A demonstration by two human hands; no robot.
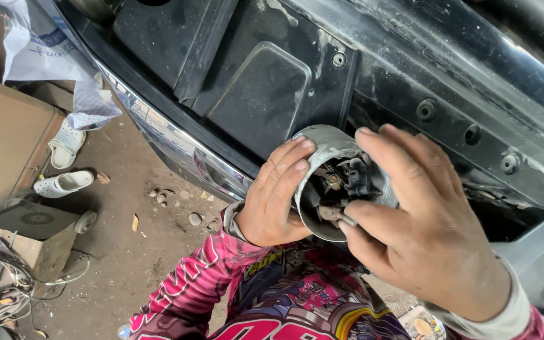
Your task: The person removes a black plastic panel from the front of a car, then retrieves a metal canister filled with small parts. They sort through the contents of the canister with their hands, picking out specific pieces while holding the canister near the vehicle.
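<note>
Black car panel [347,82] behind: I am watching left hand [275,201] fingers clamping grey dusty cylindrical housing [322,148], right hand [426,233] fingers pinching its inner metal part [338,216].

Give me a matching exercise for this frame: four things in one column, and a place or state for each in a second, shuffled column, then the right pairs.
Things:
1. left hand
2. right hand
3. white clogs
4. cardboard box

Places or states:
A. lying on the dirt floor, far left
B. fingers wrapped round the left rim of the grey cylindrical part
C. standing at the left edge, above the clogs
D. thumb and forefinger pinching a small metal piece at the part's open end

Pairs: 1-B, 2-D, 3-A, 4-C
</note>
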